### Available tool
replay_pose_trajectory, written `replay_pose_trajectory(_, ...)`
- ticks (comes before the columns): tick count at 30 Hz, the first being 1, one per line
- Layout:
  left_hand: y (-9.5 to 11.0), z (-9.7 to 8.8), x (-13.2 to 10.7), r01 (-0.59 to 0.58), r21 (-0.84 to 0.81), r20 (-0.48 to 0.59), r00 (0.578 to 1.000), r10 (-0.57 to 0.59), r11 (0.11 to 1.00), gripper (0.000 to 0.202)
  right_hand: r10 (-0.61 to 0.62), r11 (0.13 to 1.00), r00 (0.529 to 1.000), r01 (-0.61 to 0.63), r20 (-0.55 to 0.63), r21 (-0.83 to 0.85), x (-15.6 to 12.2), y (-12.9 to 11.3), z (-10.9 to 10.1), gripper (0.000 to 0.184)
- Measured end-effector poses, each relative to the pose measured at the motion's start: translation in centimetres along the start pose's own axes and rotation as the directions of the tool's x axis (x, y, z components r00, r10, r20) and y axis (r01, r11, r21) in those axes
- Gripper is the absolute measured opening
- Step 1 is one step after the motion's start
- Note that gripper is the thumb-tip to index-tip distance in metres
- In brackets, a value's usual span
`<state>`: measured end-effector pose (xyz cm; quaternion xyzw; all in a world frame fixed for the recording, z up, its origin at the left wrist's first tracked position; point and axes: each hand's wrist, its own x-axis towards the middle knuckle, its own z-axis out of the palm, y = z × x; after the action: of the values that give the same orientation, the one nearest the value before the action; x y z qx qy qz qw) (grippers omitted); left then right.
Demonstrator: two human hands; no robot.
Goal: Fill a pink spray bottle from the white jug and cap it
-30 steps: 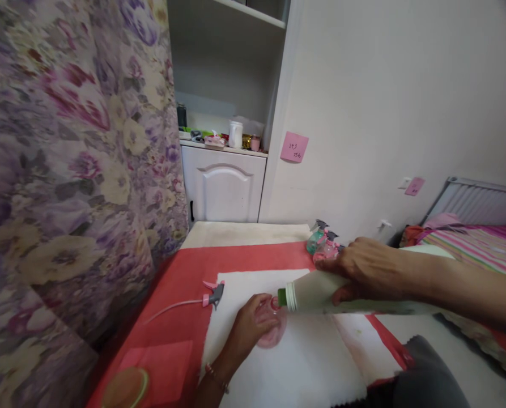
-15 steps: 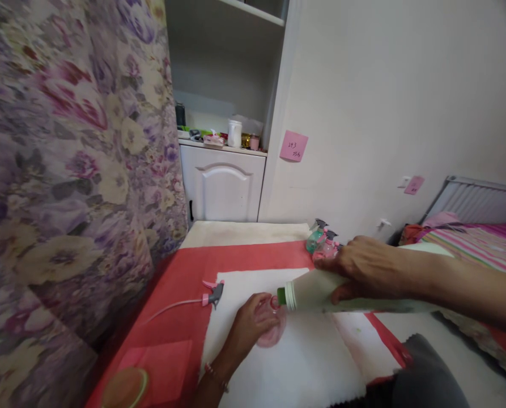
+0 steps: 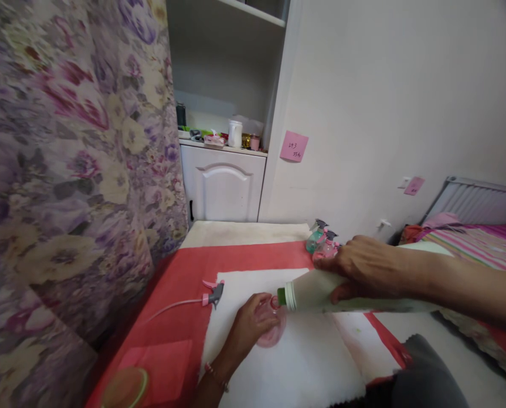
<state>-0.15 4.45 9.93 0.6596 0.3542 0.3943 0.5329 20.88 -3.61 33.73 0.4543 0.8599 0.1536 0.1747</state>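
A clear pink spray bottle without its top stands on a white sheet. My left hand is wrapped round its upper part. In my right hand lies a large pale green bottle, held almost level with its green mouth at the pink bottle's neck. Whether liquid flows between them I cannot make out. Left of the sheet's edge lies a grey and pink spray trigger with a thin tube. Part of the large bottle is hidden behind my right forearm.
Several small spray bottles with dark triggers stand at the table's back right. A round green-rimmed object is at the front left. A floral curtain hangs left; a white cabinet and a bed stand beyond.
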Motion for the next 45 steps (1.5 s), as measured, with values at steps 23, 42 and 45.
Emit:
replay_pose_trajectory(23, -0.35, -0.05, 0.13, -0.007, 0.018, 0.004, 1.0, 0.007, 1.0, 0.041, 0.013, 1.0, 0.999, -0.013, 0.052, 0.017, 0.36, -0.41, -0.89, 0.042)
replay_pose_trajectory(42, 0.06, 0.06, 0.01, 0.012, -0.008, 0.007, 1.0, -0.012, 1.0, 0.039, -0.037, 0.999, 0.999, 0.037, 0.002, -0.012, 0.51, -0.22, -0.77, 0.043)
replay_pose_trajectory(45, -0.02, 0.05, 0.03, 0.007, -0.021, 0.008, 1.0, -0.007, 1.0, 0.04, -0.042, 0.999, 0.999, 0.042, -0.005, -0.016, 0.59, -0.22, -0.77, 0.043)
